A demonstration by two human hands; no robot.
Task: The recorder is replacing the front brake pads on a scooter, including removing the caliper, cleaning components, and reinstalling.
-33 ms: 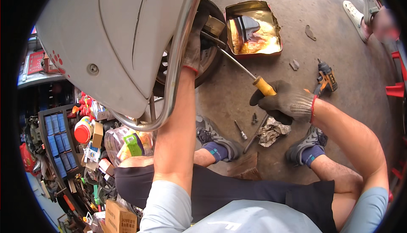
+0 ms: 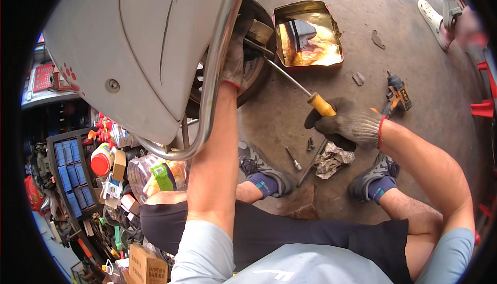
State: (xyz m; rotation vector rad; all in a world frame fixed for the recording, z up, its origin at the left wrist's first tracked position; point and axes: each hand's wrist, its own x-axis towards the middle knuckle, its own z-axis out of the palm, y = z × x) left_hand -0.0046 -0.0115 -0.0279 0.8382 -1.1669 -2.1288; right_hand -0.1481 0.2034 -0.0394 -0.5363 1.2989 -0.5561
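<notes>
A long screwdriver [image 2: 305, 93] with a yellow handle and slim steel shaft is slanting up and left, its handle sitting in the gloved right hand [image 2: 348, 124], its tip reaching the wheel hub [image 2: 257, 51], where the gloved left hand [image 2: 235, 59] is resting.

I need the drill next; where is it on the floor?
In the head view, the cordless drill lies on the concrete at the right, just beyond the right hand, beside the metal tray.

Screwdriver [image 2: 290, 77] tip hidden behind wheel [image 2: 253, 72]
</notes>
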